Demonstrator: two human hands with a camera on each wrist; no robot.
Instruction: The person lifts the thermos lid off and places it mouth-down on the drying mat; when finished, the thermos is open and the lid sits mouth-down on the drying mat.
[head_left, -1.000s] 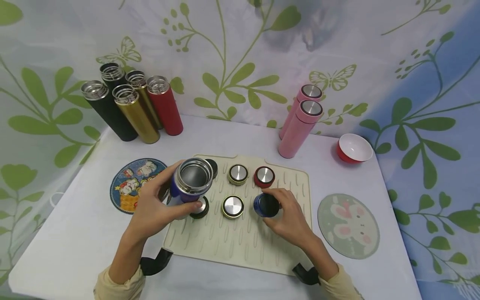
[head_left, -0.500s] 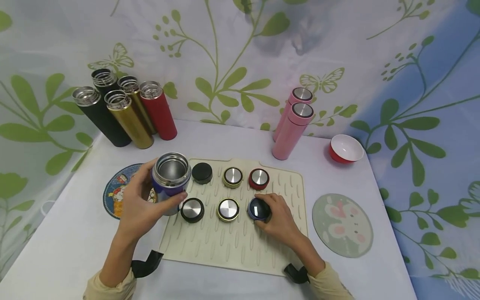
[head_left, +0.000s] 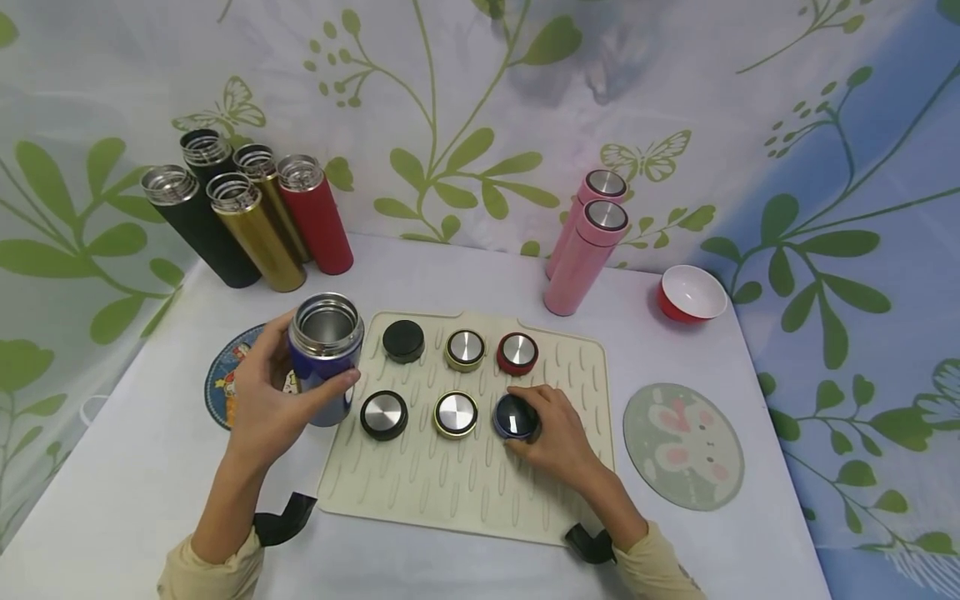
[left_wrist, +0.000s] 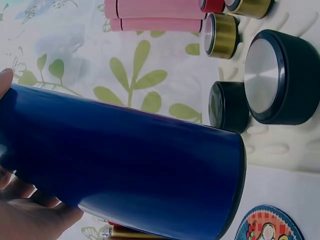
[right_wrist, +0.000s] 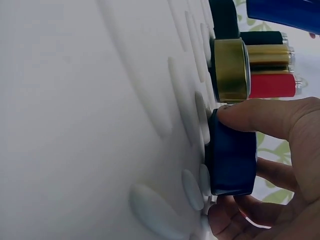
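Note:
My left hand (head_left: 266, 412) grips a blue vacuum flask (head_left: 321, 364) around its upper body. The flask is lidless, with its steel mouth up, and is held over the left edge of a cream ridged mat (head_left: 450, 487). In the left wrist view the flask's smooth side (left_wrist: 120, 160) fills the middle. My right hand (head_left: 558, 442) pinches a blue flask lid (head_left: 516, 417) between thumb and fingers, right at the mat's surface. Beside it stand a gold lid (head_left: 456, 414) and a black lid (head_left: 384, 415) with steel tops.
A black lid (head_left: 403, 341), a gold lid (head_left: 465, 348) and a red lid (head_left: 517, 352) form the mat's back row. Several lidless flasks, one red (head_left: 318, 221), stand back left. Two pink flasks (head_left: 581, 262), a red bowl (head_left: 686, 308) and a rabbit coaster (head_left: 682, 446) are rightward.
My left hand has moved the blue flask left, away from over the lids at the mat's left side. My right hand has lowered the blue lid to the mat and still holds it.

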